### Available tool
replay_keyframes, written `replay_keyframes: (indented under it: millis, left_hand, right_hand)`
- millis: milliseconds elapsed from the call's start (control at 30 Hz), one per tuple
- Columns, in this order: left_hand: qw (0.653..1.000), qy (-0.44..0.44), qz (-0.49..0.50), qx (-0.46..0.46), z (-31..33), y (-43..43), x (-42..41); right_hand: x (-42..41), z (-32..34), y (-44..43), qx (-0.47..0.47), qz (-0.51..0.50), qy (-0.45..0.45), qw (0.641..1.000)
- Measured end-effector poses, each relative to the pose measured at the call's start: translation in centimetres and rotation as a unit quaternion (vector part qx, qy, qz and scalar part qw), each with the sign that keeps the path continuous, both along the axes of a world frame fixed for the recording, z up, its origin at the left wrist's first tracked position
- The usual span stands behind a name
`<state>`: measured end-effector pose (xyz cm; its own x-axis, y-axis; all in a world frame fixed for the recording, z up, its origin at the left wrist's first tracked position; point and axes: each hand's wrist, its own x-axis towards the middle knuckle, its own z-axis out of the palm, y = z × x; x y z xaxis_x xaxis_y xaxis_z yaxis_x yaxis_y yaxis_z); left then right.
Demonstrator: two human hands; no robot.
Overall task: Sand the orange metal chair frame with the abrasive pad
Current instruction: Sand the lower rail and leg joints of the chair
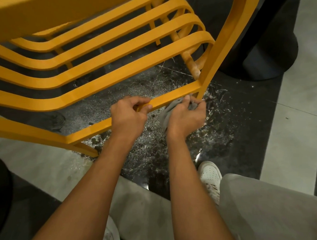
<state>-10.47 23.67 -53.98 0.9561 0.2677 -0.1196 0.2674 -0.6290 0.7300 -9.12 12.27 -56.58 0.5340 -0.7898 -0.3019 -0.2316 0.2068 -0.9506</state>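
From my feed this looks like a cafe or lobby: polished black marble floor [228, 127], grey tile bands [299, 94], round black pedestal base [272, 58], orange slatted chair [96, 71].

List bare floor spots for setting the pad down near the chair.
Free: pale floor strip right of the speckled dark floor; grey floor patch below the chair frame, left of the left forearm. Crowded: the frame corner, where left hand grips it and right hand holds the abrasive pad, debris beneath.
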Motion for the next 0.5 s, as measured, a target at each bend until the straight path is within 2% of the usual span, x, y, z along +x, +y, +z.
replay_keyframes:
  millis: [167, 367, 500]
  left_hand:
    - [1.000, 0.000, 0.001, 0.001, 0.0, 0.0, -0.1]
    - [1.000, 0.009, -0.001, -0.004, 0.1, 0.1, 0.0]
    - [1.000, 0.002, 0.002, -0.003, 0.0, 0.0, 0.0]
  right_hand:
    - [-0.3, -0.2, 0.4, 0.024, 0.006, 0.014, 1.000]
    - [1.7, 0.8, -2.9, -0.018, -0.055, -0.006, 0.998]
    - [-0.1, 0.0, 0.4, -0.019, -0.008, -0.010, 1.000]
